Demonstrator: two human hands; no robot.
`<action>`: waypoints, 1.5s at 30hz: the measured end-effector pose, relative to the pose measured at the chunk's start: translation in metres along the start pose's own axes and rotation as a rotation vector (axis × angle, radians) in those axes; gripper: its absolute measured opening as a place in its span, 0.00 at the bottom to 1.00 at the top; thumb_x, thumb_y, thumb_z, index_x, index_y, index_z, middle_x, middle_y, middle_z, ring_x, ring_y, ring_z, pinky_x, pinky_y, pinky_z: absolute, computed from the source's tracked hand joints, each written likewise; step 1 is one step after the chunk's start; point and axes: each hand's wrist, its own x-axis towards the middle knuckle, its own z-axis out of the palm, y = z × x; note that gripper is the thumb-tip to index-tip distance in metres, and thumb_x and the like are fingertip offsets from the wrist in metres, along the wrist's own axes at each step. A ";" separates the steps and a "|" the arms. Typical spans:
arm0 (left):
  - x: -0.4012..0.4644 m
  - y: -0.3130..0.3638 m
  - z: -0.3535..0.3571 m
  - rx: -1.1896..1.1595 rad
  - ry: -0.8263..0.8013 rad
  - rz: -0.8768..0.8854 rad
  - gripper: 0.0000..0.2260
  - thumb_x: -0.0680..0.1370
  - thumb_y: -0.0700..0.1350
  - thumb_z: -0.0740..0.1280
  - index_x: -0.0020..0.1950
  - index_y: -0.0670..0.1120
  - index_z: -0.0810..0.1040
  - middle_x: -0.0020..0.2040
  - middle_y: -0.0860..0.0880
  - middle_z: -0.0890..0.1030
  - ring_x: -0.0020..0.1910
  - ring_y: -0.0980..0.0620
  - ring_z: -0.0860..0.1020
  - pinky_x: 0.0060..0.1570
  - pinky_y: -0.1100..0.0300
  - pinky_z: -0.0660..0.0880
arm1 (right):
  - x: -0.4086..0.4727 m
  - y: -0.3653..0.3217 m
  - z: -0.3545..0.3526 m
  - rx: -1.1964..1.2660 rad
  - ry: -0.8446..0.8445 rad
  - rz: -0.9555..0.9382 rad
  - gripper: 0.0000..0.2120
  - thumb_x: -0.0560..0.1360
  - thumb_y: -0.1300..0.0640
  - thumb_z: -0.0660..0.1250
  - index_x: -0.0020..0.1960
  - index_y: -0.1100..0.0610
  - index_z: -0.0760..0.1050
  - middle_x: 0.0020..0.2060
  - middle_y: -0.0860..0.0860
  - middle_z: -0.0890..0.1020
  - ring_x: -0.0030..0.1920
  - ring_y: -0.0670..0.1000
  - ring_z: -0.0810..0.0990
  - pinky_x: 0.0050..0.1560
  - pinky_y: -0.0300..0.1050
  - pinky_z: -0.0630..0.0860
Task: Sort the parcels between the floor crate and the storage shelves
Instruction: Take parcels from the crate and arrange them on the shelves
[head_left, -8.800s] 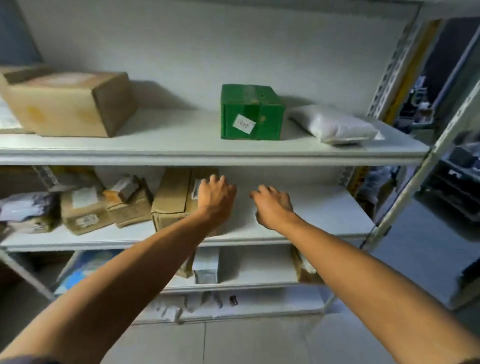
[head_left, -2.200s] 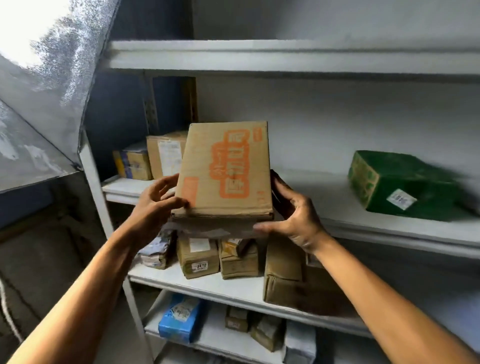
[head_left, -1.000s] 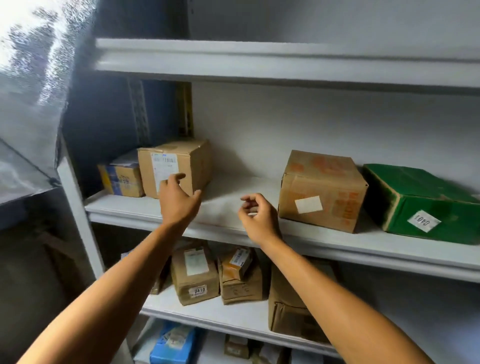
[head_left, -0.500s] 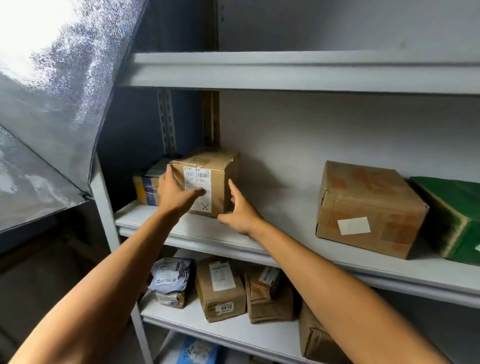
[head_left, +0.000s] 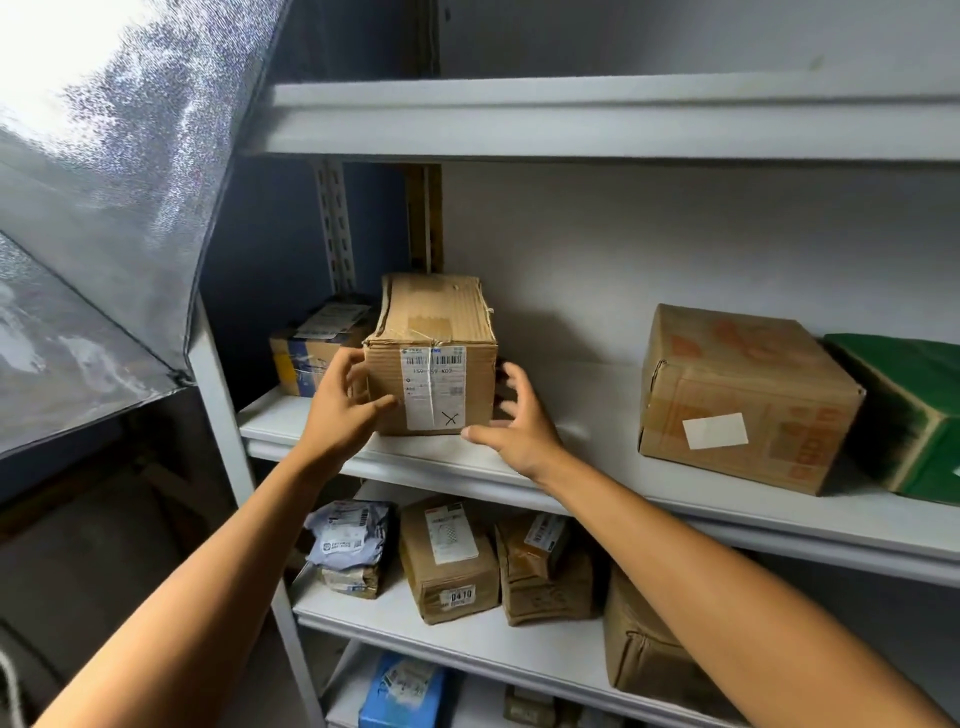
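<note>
A brown cardboard box with a white barcode label and an X mark (head_left: 431, 364) stands at the left end of the middle white shelf (head_left: 675, 501), near its front edge. My left hand (head_left: 340, 415) grips the box's left front corner, thumb on the front face. My right hand (head_left: 517, 423) is beside the box's right side with fingers spread. Its thumb touches the lower right corner, and its fingers look slightly off the cardboard. The floor crate is out of view.
A blue and yellow box (head_left: 311, 348) sits behind on the left. An orange-printed carton (head_left: 743, 395) and a green box (head_left: 904, 415) stand to the right. Several parcels (head_left: 449, 564) fill the shelf below. A shelf board (head_left: 571, 119) hangs overhead.
The labelled box has come forward towards the shelf edge. My left hand has shifted to its front corner and my right hand's fingers have spread away from its side.
</note>
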 end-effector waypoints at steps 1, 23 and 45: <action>-0.003 0.001 -0.001 -0.013 -0.038 0.000 0.25 0.75 0.29 0.71 0.56 0.60 0.76 0.61 0.47 0.80 0.63 0.41 0.80 0.60 0.35 0.78 | -0.005 0.001 -0.003 -0.036 0.023 -0.023 0.50 0.69 0.63 0.79 0.81 0.47 0.53 0.77 0.51 0.62 0.73 0.55 0.68 0.70 0.52 0.73; -0.019 0.059 0.025 -0.277 -0.176 0.062 0.36 0.70 0.43 0.79 0.76 0.51 0.71 0.68 0.48 0.80 0.68 0.49 0.78 0.65 0.48 0.72 | -0.030 -0.080 -0.074 0.147 0.248 -0.446 0.25 0.76 0.57 0.75 0.71 0.50 0.73 0.67 0.50 0.79 0.68 0.47 0.76 0.67 0.49 0.77; -0.064 0.146 0.091 -0.181 -0.325 0.437 0.39 0.62 0.63 0.81 0.69 0.56 0.74 0.68 0.53 0.77 0.69 0.49 0.76 0.64 0.48 0.75 | -0.132 -0.087 -0.152 0.344 0.451 -0.337 0.20 0.69 0.51 0.76 0.61 0.49 0.80 0.55 0.47 0.86 0.59 0.48 0.84 0.56 0.43 0.81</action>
